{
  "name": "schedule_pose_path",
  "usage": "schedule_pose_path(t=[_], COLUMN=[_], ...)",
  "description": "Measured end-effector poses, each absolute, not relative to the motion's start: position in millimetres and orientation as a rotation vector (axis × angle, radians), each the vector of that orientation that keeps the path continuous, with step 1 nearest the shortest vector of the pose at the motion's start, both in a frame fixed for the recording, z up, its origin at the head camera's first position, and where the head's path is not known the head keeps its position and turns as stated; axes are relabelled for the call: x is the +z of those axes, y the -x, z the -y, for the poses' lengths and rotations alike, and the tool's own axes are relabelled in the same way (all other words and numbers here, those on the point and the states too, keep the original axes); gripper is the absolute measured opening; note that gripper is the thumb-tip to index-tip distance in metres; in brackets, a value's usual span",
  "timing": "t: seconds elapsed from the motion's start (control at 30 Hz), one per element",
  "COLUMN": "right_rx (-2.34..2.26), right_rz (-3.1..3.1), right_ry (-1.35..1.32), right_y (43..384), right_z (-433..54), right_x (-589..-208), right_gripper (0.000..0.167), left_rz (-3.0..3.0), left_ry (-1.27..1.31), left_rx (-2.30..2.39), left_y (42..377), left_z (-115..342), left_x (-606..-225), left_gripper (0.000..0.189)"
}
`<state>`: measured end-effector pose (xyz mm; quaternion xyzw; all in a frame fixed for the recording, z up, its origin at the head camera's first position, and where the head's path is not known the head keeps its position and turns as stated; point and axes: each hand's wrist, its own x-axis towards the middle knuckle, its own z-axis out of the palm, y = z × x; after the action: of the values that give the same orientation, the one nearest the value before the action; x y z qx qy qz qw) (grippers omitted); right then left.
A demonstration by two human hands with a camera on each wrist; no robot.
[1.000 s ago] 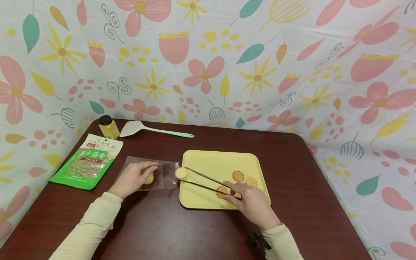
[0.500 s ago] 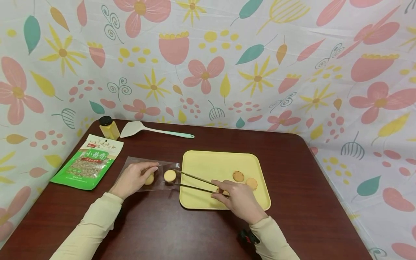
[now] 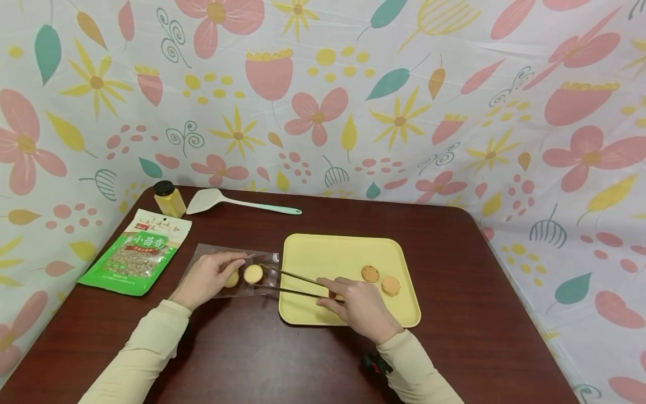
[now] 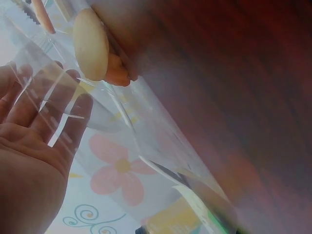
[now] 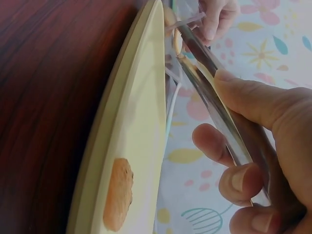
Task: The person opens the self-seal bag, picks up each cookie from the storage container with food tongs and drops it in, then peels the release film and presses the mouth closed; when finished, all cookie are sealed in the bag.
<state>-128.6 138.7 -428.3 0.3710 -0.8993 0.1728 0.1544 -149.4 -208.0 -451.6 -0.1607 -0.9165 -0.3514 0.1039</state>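
My left hand [image 3: 208, 276] pinches the upper layer of a clear plastic bag [image 3: 267, 287] lying on the table; its fingers show through the film in the left wrist view. One round cookie [image 4: 91, 46] sits in the bag, partly covered by that hand from above. My right hand [image 3: 357, 306] grips metal tongs [image 5: 214, 105], which reach left over the tray's edge. Between the tong tips a pale round cookie [image 3: 253, 274] is held inside the bag's mouth. On the yellow tray [image 3: 323, 252] lie two cookies, one browner [image 3: 370, 274] and one paler [image 3: 391, 285]; my right hand hides the tray beneath it.
A green and white spice packet [image 3: 136, 252] lies at the left of the dark table [image 3: 242, 353]. Behind it stand a black-lidded yellow jar [image 3: 170, 199] and a spatula [image 3: 242, 202] with a pale head. A flowered cloth [image 3: 323, 73] hangs around the table's far side.
My right hand has moved left with the tongs, carrying the cookie from the tray's left edge into the bag. My left hand has stayed in place on the bag.
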Motion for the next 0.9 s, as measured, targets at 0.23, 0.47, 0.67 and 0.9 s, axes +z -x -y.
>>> schedule_pose_path(t=[0.23,0.47,0.67,0.9], right_rx=[0.464,0.466,0.455,0.452], right_rz=[2.594,2.601,2.572,2.621], right_ry=[-1.06,-1.053,-1.065,-1.072], right_y=[130,133,136,136], right_z=[-133,-130,-128,-123], right_x=[-429,-430,-432,-430], right_gripper=[0.037,0.037,0.037,0.039], left_rz=[2.697,2.694,2.692,2.697], left_ry=[0.474,0.472,0.482,0.483], left_rx=[-1.036,-1.036,-1.035,-1.038], left_y=[150,150,150,150], left_z=[208,208,207,207], left_x=[-452,-452,-450,-451], left_gripper=[0.022,0.023,0.023,0.022])
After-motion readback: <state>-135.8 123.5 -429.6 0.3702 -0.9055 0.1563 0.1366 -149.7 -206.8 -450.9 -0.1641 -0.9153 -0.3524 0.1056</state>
